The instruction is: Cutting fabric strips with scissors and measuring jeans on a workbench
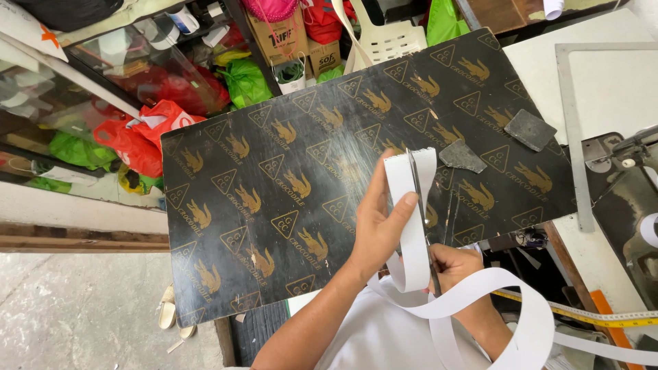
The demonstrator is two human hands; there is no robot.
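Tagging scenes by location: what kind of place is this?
Likely a small sewing or craft workshop: scissors cutting a white strip over a black board, a yellow tape measure, and cluttered shelves of bags.

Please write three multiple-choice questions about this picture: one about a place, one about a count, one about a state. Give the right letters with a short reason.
1. Where do the grey scraps lie?
A. on the black board
B. on the floor
C. in a bag

2. How many grey scraps are there?
A. two
B. four
C. six

3. What is the left hand doing?
A. resting flat
B. pinching the white strip
C. holding a tape measure

Answers:
1 A, both lie on the black board near its right end.
2 A, grey scraps and.
3 B, the left hand pinches the white strip beside the scissors.
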